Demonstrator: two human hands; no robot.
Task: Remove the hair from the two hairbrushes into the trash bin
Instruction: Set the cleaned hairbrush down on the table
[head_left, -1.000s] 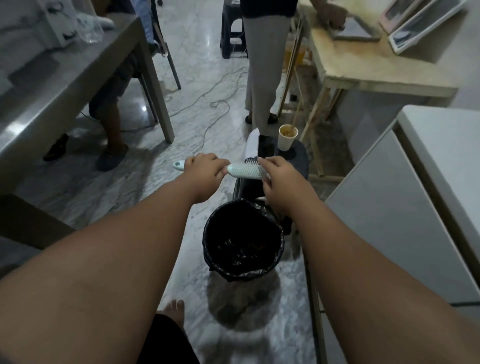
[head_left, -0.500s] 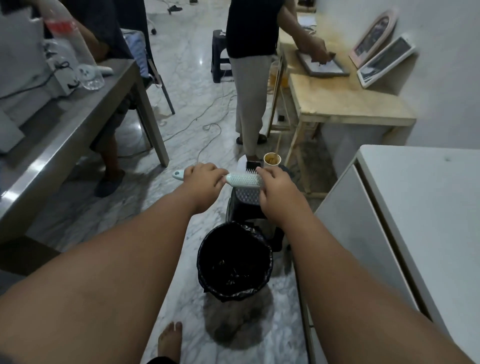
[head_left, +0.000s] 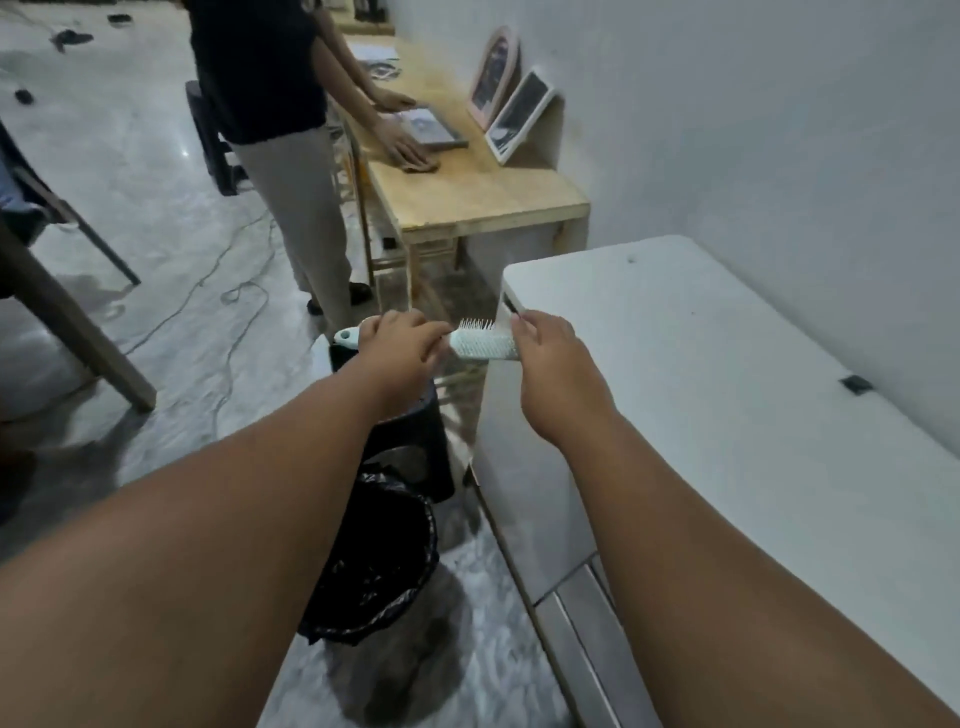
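Observation:
I hold a pale mint hairbrush (head_left: 483, 345) level in front of me, bristles pointing up and away. My left hand (head_left: 400, 345) is closed around its handle, whose end sticks out to the left. My right hand (head_left: 550, 358) grips the far end of the brush head with its fingers at the bristles. No hair shows on the bristles from here. The trash bin (head_left: 384, 561), lined with a black bag, stands on the floor below my left forearm, which covers its left side. Only one hairbrush is in view.
A white table (head_left: 727, 405) runs along my right side. A dark stool (head_left: 410, 431) stands just beyond the bin. A person (head_left: 280, 156) stands at a wooden table (head_left: 467, 192) with picture frames. A cable trails over the marble floor; a table leg (head_left: 67, 332) is at left.
The view has swung up and to the right, so the bin now lies lower and the white table fills the right. Both hands keep their grip on the brush.

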